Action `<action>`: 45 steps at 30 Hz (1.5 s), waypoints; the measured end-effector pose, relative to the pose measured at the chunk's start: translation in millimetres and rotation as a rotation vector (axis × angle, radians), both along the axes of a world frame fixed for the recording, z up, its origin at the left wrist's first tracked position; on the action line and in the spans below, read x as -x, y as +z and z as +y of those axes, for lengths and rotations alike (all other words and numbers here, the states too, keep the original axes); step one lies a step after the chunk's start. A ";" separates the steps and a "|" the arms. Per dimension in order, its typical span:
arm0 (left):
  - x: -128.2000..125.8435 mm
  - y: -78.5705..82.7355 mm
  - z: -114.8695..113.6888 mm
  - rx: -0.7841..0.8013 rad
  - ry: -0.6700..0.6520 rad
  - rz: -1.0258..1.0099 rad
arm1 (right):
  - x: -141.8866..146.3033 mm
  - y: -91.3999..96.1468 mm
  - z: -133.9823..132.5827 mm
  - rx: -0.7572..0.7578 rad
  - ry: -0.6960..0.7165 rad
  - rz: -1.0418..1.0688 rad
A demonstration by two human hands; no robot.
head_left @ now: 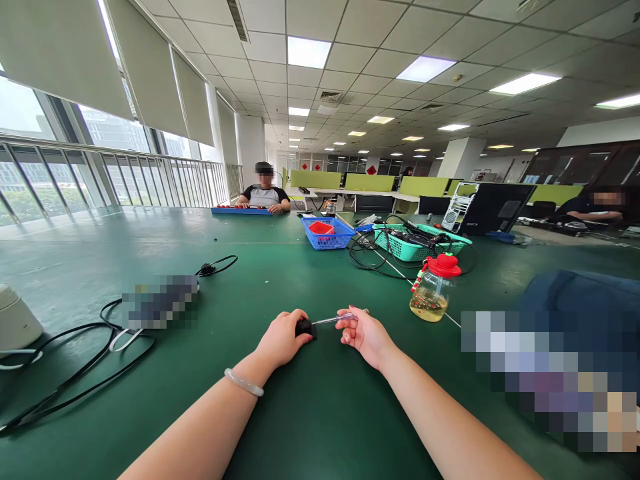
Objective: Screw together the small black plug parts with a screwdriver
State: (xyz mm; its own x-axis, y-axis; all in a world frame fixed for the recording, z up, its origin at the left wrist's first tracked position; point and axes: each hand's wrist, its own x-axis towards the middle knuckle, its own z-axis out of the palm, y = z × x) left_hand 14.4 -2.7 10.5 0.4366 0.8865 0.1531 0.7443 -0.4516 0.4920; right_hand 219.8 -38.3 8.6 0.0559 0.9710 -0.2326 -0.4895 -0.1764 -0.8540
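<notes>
My left hand (284, 339), with a pale bangle at its wrist, is closed around a small black object (304, 327) on the green table. Its kind is hard to make out, since the fingers cover part of it. In my right hand (367, 335) is a screwdriver (327, 320) with a clear handle, pinched between thumb and fingers. The shaft points left, and its tip meets or nearly meets the right side of the black object.
A jar with a red lid (434, 293) stands right of my hands. Beyond are a blue basket (327, 235) and a green basket (407, 247) with cables. A power strip (160, 301) and black cables lie left. A person (263, 193) sits across the table.
</notes>
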 end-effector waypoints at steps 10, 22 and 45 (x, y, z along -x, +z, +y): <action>-0.2 -0.8 0.6 0.000 0.003 0.000 | 1.3 2.4 -0.7 -0.006 0.001 -0.005; -0.1 -2.1 1.4 0.000 0.008 -0.003 | 1.2 1.7 -0.9 0.001 -0.002 -0.003; 0.6 -1.9 -0.2 0.001 -0.036 -0.030 | -1.9 -5.4 1.5 -0.091 0.039 -0.122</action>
State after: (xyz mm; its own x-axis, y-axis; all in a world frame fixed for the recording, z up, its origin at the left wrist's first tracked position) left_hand 13.8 -3.0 8.5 0.4635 0.8704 0.1659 0.7125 -0.4774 0.5143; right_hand 221.7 -36.8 3.2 0.0398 0.9898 -0.1369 -0.3752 -0.1122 -0.9201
